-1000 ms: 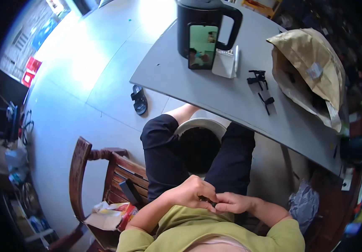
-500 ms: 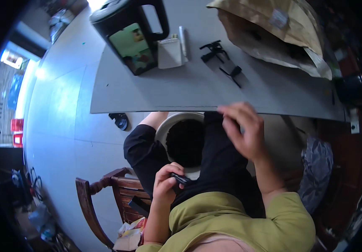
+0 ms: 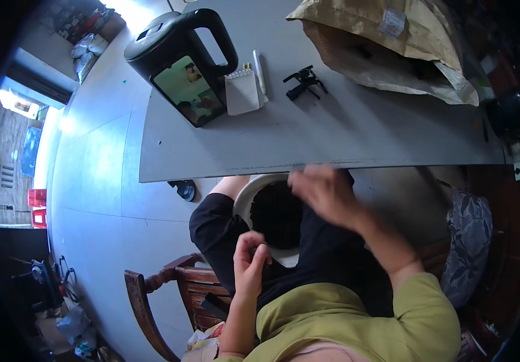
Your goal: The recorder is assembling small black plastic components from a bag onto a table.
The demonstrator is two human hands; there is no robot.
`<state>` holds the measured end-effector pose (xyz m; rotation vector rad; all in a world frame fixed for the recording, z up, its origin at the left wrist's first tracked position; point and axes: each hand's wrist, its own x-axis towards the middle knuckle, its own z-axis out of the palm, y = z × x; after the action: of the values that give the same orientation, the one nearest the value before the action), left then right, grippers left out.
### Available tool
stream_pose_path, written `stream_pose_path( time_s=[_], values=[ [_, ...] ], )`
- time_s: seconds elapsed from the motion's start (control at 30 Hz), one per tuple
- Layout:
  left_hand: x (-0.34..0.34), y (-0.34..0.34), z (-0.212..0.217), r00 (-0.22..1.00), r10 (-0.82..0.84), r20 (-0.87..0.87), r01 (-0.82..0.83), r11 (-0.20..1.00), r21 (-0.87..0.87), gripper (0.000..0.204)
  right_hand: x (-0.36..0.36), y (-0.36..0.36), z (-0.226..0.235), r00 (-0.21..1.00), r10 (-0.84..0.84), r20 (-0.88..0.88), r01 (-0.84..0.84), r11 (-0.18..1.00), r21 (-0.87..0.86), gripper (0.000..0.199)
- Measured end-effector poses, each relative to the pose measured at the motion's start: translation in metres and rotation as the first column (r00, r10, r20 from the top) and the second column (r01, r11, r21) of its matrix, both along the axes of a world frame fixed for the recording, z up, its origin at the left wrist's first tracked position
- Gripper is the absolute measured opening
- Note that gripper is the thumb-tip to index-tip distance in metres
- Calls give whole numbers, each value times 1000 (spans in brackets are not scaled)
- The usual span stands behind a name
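My left hand [image 3: 249, 265] is raised over my lap beside a white tub [image 3: 245, 202]; its fingers are loosely bent, the thumb stands apart, and no object shows in it. Dark contents [image 3: 275, 214], too dark to make out singly, fill the tub between my knees. My right hand [image 3: 326, 196], smeared by motion, is over the tub's far right side, just below the table edge; whether it holds anything is hidden. Some small black clip-like parts [image 3: 303, 83] lie together on the grey table [image 3: 211, 154].
A phone [image 3: 187, 89] leans on a black kettle [image 3: 172, 36]. Beside it lie a small notepad [image 3: 242, 93] and a white pen [image 3: 260, 72]. A large brown paper bag [image 3: 380, 60] takes up the far right. A wooden chair [image 3: 151, 283] is at my left; a sandal [image 3: 184, 190] is on the floor.
The black part in my left hand no longer shows. One black part is gone from the table. My right hand has moved left toward the tub, and the view has shifted slightly.
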<state>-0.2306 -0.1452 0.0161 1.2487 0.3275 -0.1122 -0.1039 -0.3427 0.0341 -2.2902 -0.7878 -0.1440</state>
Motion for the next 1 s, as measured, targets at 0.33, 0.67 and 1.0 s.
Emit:
stream_pose_path(
  time_s=[0.33, 0.67, 1.0],
  values=[
    [-3, 2, 10, 978, -166, 126, 132, 961, 245, 14, -93, 36, 0, 318, 575, -754, 501, 573, 648, 20],
    [2, 28, 47, 637, -671, 379, 239, 639, 731, 22, -95, 18, 10, 62, 635, -770, 55, 768, 638, 20],
    [4, 29, 39, 432, -803, 410, 355, 570, 741, 21, -100, 17, -1, -33, 668, -744, -202, 724, 659, 19]
  ],
)
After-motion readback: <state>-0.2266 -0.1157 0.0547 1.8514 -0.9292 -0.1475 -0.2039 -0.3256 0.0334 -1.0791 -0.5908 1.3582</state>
